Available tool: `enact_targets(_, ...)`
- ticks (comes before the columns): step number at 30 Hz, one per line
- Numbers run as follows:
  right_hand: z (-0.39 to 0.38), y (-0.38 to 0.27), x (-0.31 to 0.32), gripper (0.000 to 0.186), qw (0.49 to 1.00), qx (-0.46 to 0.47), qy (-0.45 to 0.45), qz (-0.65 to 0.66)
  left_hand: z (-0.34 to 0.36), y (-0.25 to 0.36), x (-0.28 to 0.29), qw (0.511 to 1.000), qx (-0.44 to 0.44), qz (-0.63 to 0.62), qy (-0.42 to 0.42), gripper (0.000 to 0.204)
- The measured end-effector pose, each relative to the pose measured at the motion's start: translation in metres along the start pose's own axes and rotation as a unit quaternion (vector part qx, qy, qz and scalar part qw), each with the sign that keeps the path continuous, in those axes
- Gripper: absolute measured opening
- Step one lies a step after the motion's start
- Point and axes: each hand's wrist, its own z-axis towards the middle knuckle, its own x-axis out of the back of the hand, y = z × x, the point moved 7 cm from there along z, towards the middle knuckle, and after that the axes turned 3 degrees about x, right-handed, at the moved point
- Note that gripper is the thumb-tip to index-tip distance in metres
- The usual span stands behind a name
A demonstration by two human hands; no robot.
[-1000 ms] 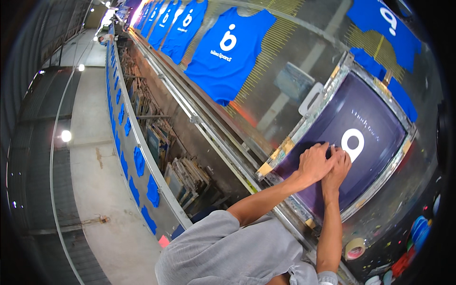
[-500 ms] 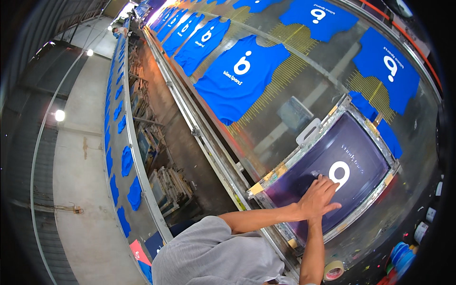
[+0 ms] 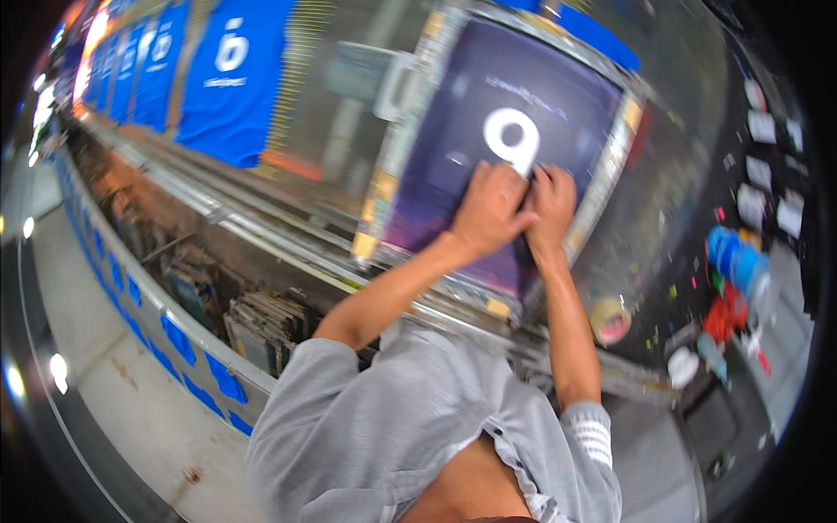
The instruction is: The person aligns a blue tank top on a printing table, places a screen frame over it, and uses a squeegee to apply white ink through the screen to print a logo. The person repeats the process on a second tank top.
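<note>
A framed printing screen [image 3: 431,193] with a dark purple mesh and a large white ring-shaped mark [image 3: 513,131] lies on the table. My left hand [image 3: 493,209] rests on the mesh over the mark's lower end, fingers slightly bent and thumb apart. Close beside it, my right hand [image 3: 549,202] has curled fingertips at the mesh; anything under them is hidden or blurred.
Blue garment pieces with white prints [image 3: 228,113] lie along the table [image 3: 318,148] to the left, beside a metal rail [image 3: 214,212]. A tape roll [image 3: 612,318], blue items [image 3: 734,255] and red items [image 3: 724,312] are at right. Stacked frames [image 3: 266,322] are below the rail.
The view has swung, so the screen sits higher and more central. Both hands stay on the mesh; they have shifted from overlapping to side by side, at the mark's lower end.
</note>
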Motion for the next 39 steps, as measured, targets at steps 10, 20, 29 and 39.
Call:
enact_targets(10, -0.008, -0.001, -0.005, 0.033, 1.000, -0.030, -0.005, 0.006, -0.009, -0.025, -0.010, 0.991, -0.034, 0.112, -0.064, 0.061)
enact_targets(20, -0.017, 0.000, -0.007, 0.030, 0.998, -0.052, -0.016, 0.010, -0.008, -0.058, 0.005, 0.980, 0.026, 0.191, -0.050, 0.062)
enact_targets(29, -0.047, -0.012, 0.020, 0.028, 0.995, -0.079, 0.006, 0.058, -0.046, -0.048, 0.016, 0.985, -0.014, 0.152, -0.081, 0.055)
enact_targets(39, -0.077, -0.032, -0.015, 0.043, 0.990, -0.133, -0.048, 0.030, -0.043, -0.065, -0.006, 0.959, 0.023, 0.242, -0.147, 0.080)
